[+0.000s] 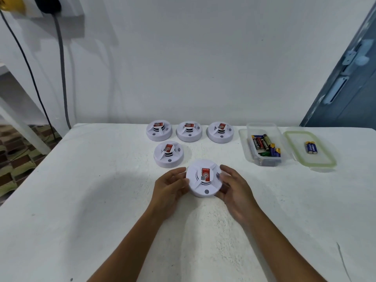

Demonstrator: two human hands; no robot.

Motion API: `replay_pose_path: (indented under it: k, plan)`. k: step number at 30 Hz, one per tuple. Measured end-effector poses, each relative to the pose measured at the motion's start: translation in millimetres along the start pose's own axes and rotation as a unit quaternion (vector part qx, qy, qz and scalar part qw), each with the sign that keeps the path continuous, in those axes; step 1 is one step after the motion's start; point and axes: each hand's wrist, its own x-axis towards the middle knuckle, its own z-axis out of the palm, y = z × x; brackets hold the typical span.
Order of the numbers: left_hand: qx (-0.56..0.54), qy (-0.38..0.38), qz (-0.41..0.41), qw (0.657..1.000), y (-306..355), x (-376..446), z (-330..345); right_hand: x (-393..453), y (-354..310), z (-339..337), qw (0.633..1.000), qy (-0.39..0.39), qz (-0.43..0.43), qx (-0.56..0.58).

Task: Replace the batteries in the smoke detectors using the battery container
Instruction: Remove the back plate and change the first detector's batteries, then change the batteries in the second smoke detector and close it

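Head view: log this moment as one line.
left hand + right hand: grip nearest smoke detector | battery container: open | lid: two batteries

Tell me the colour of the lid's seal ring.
Pale green, around the clear lid right of the battery container; head view.

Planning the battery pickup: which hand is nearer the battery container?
Right. The right hand grips the held detector on the side facing the battery container; the left hand grips its far side.
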Motion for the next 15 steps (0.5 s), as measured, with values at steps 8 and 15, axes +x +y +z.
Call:
replay_pose_path:
  k: [8,15]
  plan:
    - [0.012,-0.001,-0.019,1.000,10.6,0.5,18.0,-4.7,7.8,16.0,0.833,0.025,-0.209,-0.512]
    - [0.350,0.098,0.181,0.914,16.4,33.9,7.8,39.9,-9.0,16.6,0.840,0.093,-0.241,-0.478]
